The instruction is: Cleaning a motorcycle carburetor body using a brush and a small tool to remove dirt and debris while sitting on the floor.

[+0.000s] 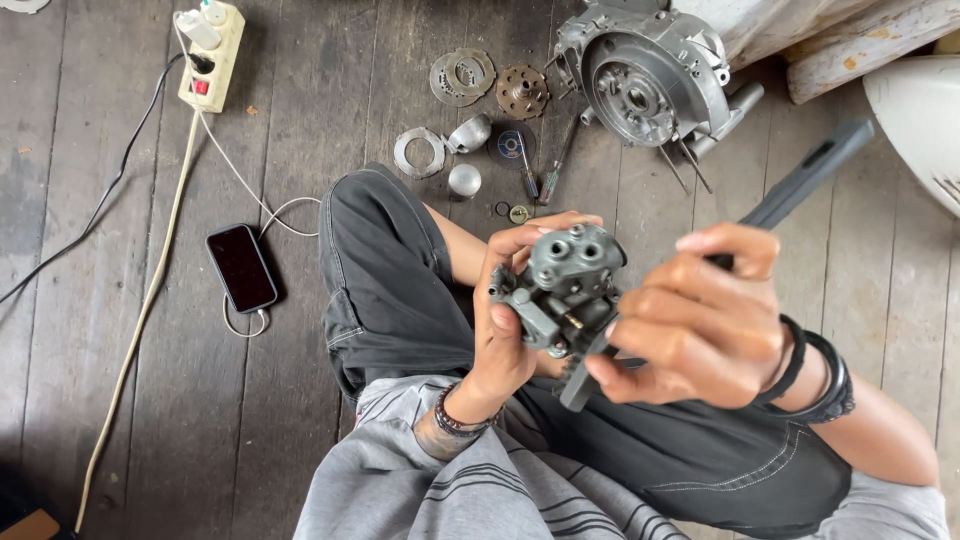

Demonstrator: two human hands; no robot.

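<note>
Presently, at centre frame: our left hand (510,330) is wrapped round a small grey cast-metal body, seemingly a carburettor (565,285), thumb on its near face, fingers curled behind; it is held up above our lap, its round ports facing the camera

Right of centre: our right hand (700,325) is closed on a long dark flat tool, a file or bar by its look (800,180); the tool runs from the upper right of the frame down through the fist, its lower end emerging beneath the carburettor. Whether the tool touches the casting we cannot tell; the fingers hide the meeting point

Step, as we judge it: working or cleaning a face of the carburettor with the tool, the part steadied in one hand. The next move, we judge, calls for a firm left grip and a tool laid flat, so the brass fitting on the near side is not nicked

Upper centre, on the wooden floor (100,420): engine casing (650,80); to its left, clutch plates (462,75) and a toothed disc (522,92); below these a ring plate (418,152), a domed metal cap (464,180), screwdrivers (545,170)

Left of frame: black phone (241,268) on a white cable; power strip (212,55) at upper left

Lower frame: dark trousers (390,280), grey striped top (480,495)
</note>
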